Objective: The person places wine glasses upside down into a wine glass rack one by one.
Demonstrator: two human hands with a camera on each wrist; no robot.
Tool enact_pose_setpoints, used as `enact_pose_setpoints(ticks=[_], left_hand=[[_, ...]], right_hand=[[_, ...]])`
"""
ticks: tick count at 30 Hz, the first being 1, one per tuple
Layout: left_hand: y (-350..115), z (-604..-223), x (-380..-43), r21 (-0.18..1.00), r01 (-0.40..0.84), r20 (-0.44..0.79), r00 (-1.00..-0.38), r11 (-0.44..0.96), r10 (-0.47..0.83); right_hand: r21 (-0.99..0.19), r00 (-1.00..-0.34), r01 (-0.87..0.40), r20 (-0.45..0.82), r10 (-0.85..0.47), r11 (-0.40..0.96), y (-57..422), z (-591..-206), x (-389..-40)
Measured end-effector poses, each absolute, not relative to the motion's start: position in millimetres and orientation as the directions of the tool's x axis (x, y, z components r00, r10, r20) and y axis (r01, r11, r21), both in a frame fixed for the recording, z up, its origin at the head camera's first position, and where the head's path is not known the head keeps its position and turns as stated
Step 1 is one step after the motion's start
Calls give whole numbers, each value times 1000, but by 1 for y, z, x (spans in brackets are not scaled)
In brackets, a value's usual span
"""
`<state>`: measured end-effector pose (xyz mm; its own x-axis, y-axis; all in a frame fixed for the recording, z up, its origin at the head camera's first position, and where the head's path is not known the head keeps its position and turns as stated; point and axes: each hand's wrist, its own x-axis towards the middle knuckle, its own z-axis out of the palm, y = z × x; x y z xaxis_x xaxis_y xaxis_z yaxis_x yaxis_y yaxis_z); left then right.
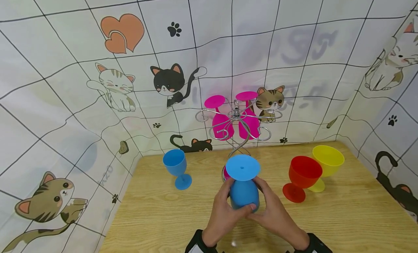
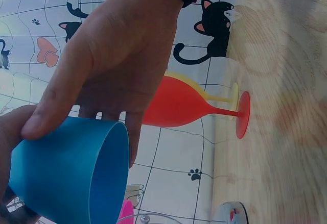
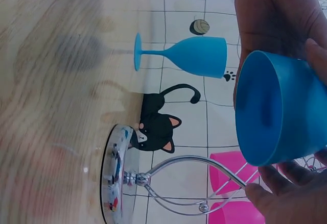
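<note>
In the head view, my left hand (image 1: 223,213) and right hand (image 1: 275,215) together hold a blue goblet (image 1: 244,193) upside down, its round foot on top. The thumbs meet at the near side of the bowl, and the fingers curve round its sides. Both wrist views show the bowl's open rim pointing towards the table, held above it. Just behind the goblet stands a silver wire rack (image 1: 236,114). Two pink goblets, one on the left (image 1: 223,126) and one on the right (image 1: 249,125), hang upside down from it.
Another blue goblet (image 1: 175,162) stands upright at the left of the wooden table (image 1: 156,216). To the right, a red goblet (image 1: 305,171) stands upright before a yellow goblet (image 1: 329,160). A cat-patterned cloth (image 1: 215,24) encloses the table's back and sides.
</note>
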<state>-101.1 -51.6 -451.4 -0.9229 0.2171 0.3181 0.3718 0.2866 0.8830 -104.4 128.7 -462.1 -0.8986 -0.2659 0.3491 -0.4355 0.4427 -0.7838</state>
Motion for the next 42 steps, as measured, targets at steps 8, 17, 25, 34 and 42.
enact_pose_setpoints(ticks=[8, 17, 25, 34, 42], left_hand=[[-67, -445, -105, 873, 383, 345, -923, 301, 172], [-91, -440, -104, 880, 363, 358, -931, 305, 74], [-126, -422, -106, 825, 409, 461, -886, 389, -45], [-148, -411, -122, 819, 400, 480, -870, 411, -110], [-154, -403, -139, 832, 352, 450, -880, 428, -151]], right_hand=[[-572, -849, -518, 436, -299, 636, 142, -457, -102], [-353, -807, -538, 479, -347, 765, 166, -466, -95], [-329, -816, -527, 453, -359, 784, 178, -478, -87], [-378, -852, -492, 393, -346, 784, 179, -487, -79], [-379, -865, -475, 368, -342, 794, 177, -495, -73]])
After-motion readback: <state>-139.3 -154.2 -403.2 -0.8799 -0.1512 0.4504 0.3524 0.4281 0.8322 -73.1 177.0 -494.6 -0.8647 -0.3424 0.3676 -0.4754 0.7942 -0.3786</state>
